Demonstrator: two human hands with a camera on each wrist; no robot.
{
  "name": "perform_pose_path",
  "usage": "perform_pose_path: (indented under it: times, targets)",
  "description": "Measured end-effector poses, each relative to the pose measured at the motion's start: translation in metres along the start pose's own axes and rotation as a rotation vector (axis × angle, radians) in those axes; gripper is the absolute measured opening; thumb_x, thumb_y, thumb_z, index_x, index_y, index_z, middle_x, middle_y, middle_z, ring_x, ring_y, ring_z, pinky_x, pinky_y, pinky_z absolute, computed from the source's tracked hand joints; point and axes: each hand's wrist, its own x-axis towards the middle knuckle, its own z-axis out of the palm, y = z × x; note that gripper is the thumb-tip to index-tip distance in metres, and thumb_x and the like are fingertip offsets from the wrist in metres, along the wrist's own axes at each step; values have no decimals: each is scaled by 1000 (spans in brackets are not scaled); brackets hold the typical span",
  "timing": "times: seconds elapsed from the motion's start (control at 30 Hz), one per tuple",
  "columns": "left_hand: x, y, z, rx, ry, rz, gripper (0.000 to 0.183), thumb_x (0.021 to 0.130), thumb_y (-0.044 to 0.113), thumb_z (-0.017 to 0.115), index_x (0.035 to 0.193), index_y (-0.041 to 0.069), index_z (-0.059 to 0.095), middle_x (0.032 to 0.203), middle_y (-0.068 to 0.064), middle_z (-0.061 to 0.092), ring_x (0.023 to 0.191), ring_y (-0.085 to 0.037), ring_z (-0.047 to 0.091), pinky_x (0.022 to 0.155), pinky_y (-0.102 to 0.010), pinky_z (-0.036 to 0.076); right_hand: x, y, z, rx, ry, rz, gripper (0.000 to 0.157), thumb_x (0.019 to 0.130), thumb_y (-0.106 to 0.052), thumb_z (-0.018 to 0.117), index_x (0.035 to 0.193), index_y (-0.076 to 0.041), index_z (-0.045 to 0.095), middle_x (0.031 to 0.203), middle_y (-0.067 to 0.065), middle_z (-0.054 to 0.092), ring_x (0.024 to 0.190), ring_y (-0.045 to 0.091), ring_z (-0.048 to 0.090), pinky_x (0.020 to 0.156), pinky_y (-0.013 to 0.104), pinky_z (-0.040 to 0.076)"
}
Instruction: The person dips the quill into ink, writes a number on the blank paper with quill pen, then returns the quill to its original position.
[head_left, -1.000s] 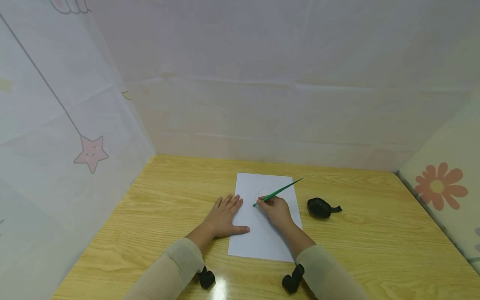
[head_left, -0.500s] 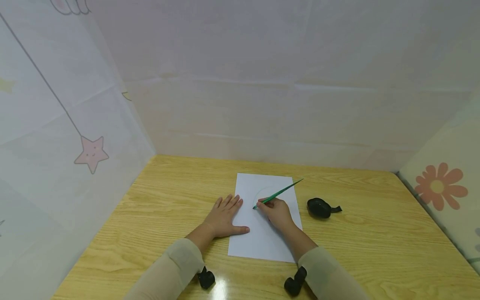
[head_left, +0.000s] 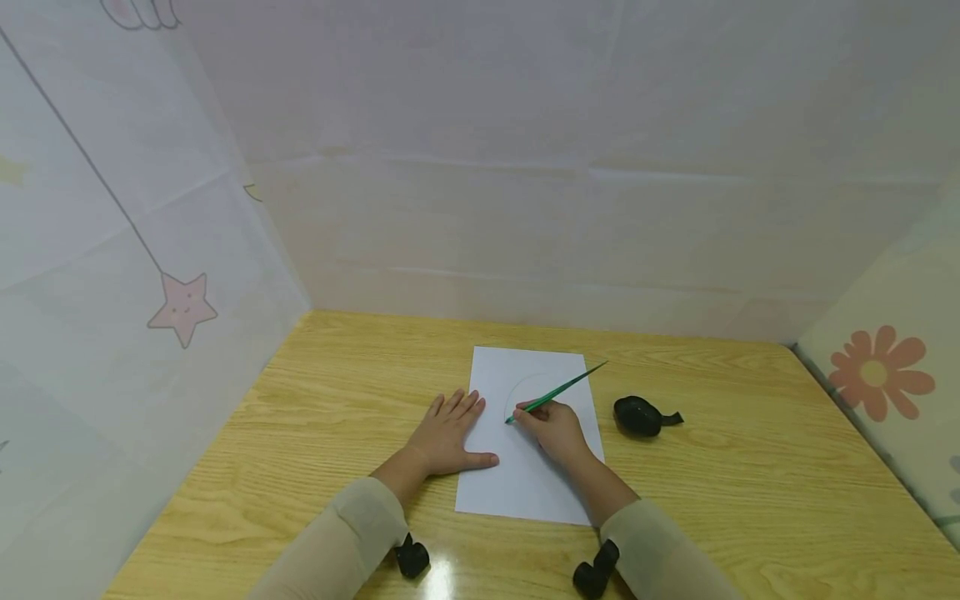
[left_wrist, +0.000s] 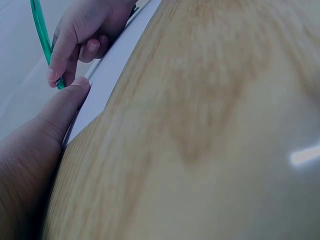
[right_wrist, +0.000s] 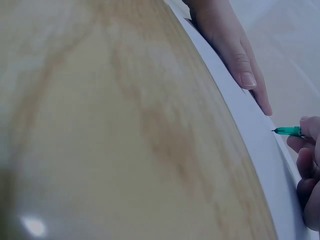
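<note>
I see a wooden table (head_left: 337, 417) with a white paper sheet (head_left: 525, 483) at its centre. My left hand (head_left: 448, 433) lies flat, fingers straight, pressing the sheet's left edge. My right hand (head_left: 553, 427) pinches a green pen (head_left: 558, 389), tip on the paper beside a faint curved line. A black object (head_left: 637, 415) sits just right of the sheet.

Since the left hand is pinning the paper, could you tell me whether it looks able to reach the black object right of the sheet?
Probably not directly: the right hand, holding the green pen, lies between the left hand and the black object.
</note>
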Motion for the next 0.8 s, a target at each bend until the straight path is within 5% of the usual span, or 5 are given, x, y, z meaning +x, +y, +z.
perform_pose_path:
  times: [0.8]
  targets:
    - [1, 0, 0, -13, -22, -16, 103, 83, 79, 47, 159, 19, 13, 167, 1, 8, 155, -21, -1, 125, -50, 0, -8, 3, -2, 7, -17, -11, 22, 87, -24, 74, 101, -7, 76, 79, 3, 73, 47, 9, 44, 44, 20, 38]
